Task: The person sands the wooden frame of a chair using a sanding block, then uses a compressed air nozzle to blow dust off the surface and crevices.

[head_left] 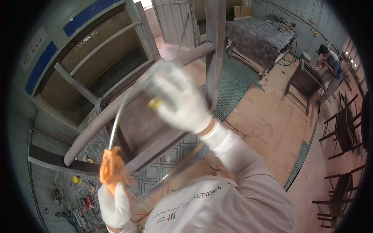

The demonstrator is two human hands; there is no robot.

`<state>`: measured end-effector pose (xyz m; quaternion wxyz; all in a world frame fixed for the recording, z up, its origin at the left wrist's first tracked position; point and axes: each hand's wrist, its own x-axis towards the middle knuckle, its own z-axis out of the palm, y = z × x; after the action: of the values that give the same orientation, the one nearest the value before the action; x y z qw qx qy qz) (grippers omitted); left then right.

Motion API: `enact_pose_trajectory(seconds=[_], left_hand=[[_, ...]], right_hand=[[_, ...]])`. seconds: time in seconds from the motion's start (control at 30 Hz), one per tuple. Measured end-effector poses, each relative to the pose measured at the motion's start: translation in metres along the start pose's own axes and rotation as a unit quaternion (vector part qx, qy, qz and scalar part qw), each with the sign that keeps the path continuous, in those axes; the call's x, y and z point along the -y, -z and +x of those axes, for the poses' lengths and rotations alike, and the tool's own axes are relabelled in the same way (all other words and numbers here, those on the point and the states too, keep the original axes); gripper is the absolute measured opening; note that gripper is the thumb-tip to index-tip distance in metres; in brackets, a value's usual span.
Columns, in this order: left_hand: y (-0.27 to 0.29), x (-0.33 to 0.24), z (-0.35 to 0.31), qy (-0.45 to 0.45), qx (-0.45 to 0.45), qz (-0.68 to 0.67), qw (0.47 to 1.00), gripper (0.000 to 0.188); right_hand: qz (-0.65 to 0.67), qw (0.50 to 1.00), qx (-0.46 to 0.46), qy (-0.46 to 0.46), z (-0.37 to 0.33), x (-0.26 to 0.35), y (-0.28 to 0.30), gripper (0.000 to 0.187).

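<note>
In the head view, wears white gloves beside a grey-brown frame (215, 73), spread from eight o'clock through the centre to one o'clock, seemingly set there to bring its curved rail (87, 132) within reach. Grips an orange tool (111, 171) in the left hand (118, 207) at seven o'clock, with fingers wrapped round the lower end, apparently to aim its shiny rod (116, 126) toward the rail. Holds the right hand (182, 103) just off centre toward eleven o'clock, with fingers bent near something grey (155, 75) and a yellow bit (155, 103). Too blurred there to tell pinching from flat pressing, or touching from hovering; likely placed by the rod's far end to bring both hands to one stretch of rail. Below the frame, toward seven o'clock, see a patterned cloth (147, 174), probably laid against scuffs. Toward half past one, see a table (252, 37) draped in similar cloth, perhaps likewise for protection. At half past two, see a co-worker (335, 64) bent over a brown chair (305, 83), presumably for a closer look. Toward three o'clock, see dark chairs (340, 126) standing well apart from the frame, likely out of the way.
</note>
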<state>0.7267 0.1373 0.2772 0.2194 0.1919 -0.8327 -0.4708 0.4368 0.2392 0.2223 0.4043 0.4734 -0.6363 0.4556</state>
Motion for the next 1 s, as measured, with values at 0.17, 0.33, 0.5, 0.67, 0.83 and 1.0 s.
enact_pose_trajectory(seconds=[0.17, 0.33, 0.5, 0.67, 0.83, 1.0], left_hand=[[-0.031, -0.017, 0.029, 0.024, 0.045, 0.002, 0.999, 0.034], [-0.052, -0.037, 0.053, -0.009, 0.079, 0.032, 0.996, 0.035], [-0.048, -0.057, 0.062, 0.062, 0.031, -0.063, 0.996, 0.025], [-0.052, -0.042, 0.116, -0.130, -0.008, -0.131, 0.983, 0.034], [-0.057, -0.040, 0.152, -0.175, 0.028, -0.143, 0.974, 0.031], [-0.062, -0.032, 0.158, -0.216, 0.030, -0.051, 0.975, 0.027]], right_hand=[[-0.079, 0.986, -0.099, -0.111, -0.002, -0.053, 0.034, 0.054], [-0.036, 0.997, -0.012, -0.064, 0.015, -0.062, 0.055, 0.050], [-0.084, 0.991, 0.064, -0.086, 0.048, -0.080, 0.098, 0.044], [0.267, 0.883, 0.116, -0.369, 0.108, -0.059, 0.153, 0.036], [-0.186, 0.946, 0.264, 0.034, 0.120, -0.088, 0.118, 0.041], [-0.300, 0.869, 0.381, -0.103, 0.134, -0.068, 0.078, 0.046]])
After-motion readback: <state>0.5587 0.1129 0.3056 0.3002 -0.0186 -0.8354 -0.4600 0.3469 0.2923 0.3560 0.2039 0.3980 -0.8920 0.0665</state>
